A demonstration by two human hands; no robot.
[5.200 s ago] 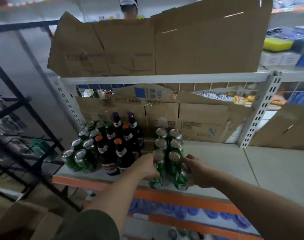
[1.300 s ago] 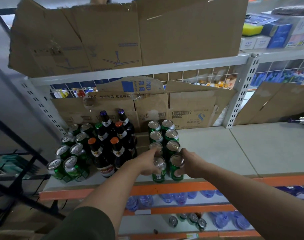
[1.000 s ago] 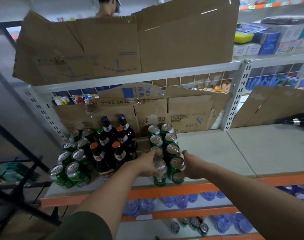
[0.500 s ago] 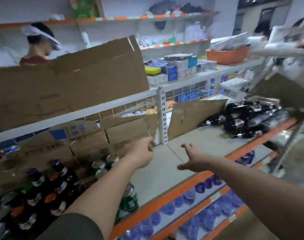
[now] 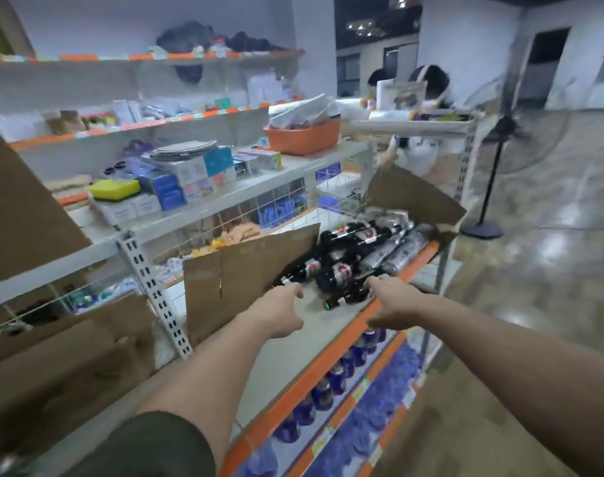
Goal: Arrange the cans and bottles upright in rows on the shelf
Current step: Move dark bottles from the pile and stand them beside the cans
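On the grey shelf (image 5: 283, 359) with the orange front edge, toward its far right end, a heap of dark glass bottles (image 5: 345, 256) lies tumbled, all on their sides, with necks pointing different ways. Just beside the heap on its right lie shiny silver items (image 5: 400, 247), too blurred to identify. One bottle with a green cap (image 5: 345, 296) is the nearest of the heap and lies between the two hands.

Both bare arms are stretched out over the shelf toward the heap. The left hand (image 5: 280, 313) hangs above the shelf surface with its fingers loosely curled and nothing in them; its fingertips are near the neck of a bottle at the heap's left edge, and I cannot tell whether they touch it. The right hand (image 5: 393, 304) is spread, palm down, fingers nearly straight, holding nothing; its fingertips are at the body of the green-capped bottle, and whether they touch it is unclear.

A brown cardboard sheet (image 5: 249, 270) leans against the wire back of the rack to the left of the bottles, and another cardboard piece (image 5: 414, 197) stands behind them. Below, a lower shelf holds rows of blue-topped bottles (image 5: 328, 383). On the level above sit an orange basket (image 5: 302, 136), some boxes (image 5: 187, 173) and a yellow sponge (image 5: 114, 189). Beyond the rack's end stand a person in white (image 5: 414, 153) and a floor fan (image 5: 500, 149)
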